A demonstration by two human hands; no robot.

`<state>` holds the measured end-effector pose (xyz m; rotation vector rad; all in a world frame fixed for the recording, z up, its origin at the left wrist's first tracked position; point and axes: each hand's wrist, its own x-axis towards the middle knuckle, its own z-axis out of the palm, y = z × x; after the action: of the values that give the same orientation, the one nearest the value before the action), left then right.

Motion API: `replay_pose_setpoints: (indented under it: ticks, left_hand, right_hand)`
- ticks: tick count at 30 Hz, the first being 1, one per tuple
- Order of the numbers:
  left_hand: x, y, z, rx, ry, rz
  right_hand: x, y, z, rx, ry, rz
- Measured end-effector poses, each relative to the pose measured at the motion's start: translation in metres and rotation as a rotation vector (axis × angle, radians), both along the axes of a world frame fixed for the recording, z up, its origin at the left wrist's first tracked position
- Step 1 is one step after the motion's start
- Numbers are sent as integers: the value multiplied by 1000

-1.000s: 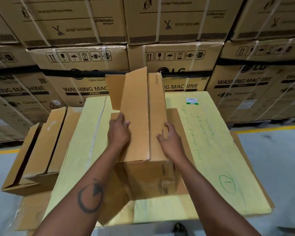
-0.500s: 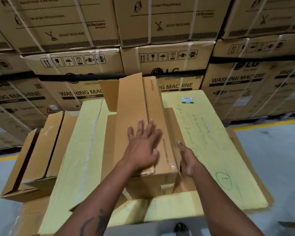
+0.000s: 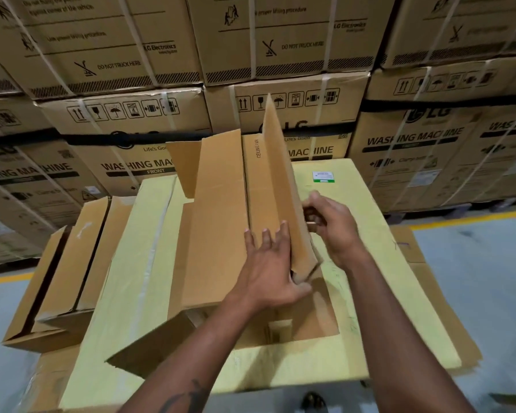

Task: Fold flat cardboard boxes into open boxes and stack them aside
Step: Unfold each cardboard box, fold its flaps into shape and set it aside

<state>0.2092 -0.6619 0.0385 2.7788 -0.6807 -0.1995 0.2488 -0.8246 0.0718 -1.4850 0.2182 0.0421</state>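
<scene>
Cardboard box lies lengthwise away from the person, left hand spread flat on it, right hand pinching its raised flap.

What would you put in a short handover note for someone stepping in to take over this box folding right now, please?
Left hand: flat, fingers straight, pressing on the cardboard box being folded.
Right hand: fingers curled on the edge of the raised flap, which stands nearly upright.
The box lies on the yellow sheet. Finished boxes are stacked to the left.
Done: several boxes set aside.
Left: finish forming this box, then stack it with the others.
</scene>
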Motion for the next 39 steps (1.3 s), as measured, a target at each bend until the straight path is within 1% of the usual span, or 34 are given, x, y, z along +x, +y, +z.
replay_pose_setpoints:
  ticks: [1,2,3,5,6,7,8,11,12,15,16,17,19,21,22,23,25,27,30,34,37,39]
  left_hand:
    - [0,3,-1,-2,-10,-4]
    - [-1,6,-1,4,-19,-10]
    - [-1,7,-2,11,-24,-11]
    - [0,7,-1,33,-29,-10]
    - [2,7,-1,47,-38,-8]
    - [5,6,-2,64,-45,-7]
    - [7,6,-3,76,-44,-4]
    - [10,7,-7,115,-54,8]
    - [11,7,-9,139,-63,9]
    - [23,9,-15,170,-76,14]
    - [29,10,-16,163,-70,16]
    - [34,10,-15,135,-60,21]
    - [38,6,-13,36,-21,37]
    - [37,0,-14,-23,9,46]
    - [37,-2,-17,-25,17,38]
    - [39,-2,-23,-3,15,17]
    - [48,2,-37,102,1,-36]
    - [61,5,-47,150,5,-54]
    - [75,4,-58,124,39,-33]
    - [86,15,-91,169,140,-66]
    - [85,31,-119,259,186,-129]
    - [83,39,-132,236,215,-118]
  right_hand:
    - [0,4,-20,30,51,-70]
    - [-2,7,-40,36,111,-80]
    - [-4,13,-60,59,175,-18]
    - [-16,26,-92,225,329,117]
    - [-22,30,-102,260,385,139]
    - [-28,31,-111,253,395,161]
    - [-32,29,-119,247,337,162]
    - [-26,17,-125,301,259,88]
    - [-24,7,-129,281,214,55]
    - [-27,-37,-135,332,217,-34]
    - [-30,-56,-141,368,262,8]
    - [-36,-72,-141,398,328,125]
    - [-50,-82,-140,353,441,395]
    - [-57,-72,-134,289,479,523]
    - [-55,-62,-133,302,461,490]
    - [-50,-51,-125,334,426,403]
    - [-36,-33,-113,450,327,214]
    - [-24,-17,-97,517,245,177]
    - [-18,4,-86,348,251,210]
    - [-5,20,-97,-79,271,104]
    - [5,19,-119,-380,362,-10]
    - [8,14,-134,-541,420,-113]
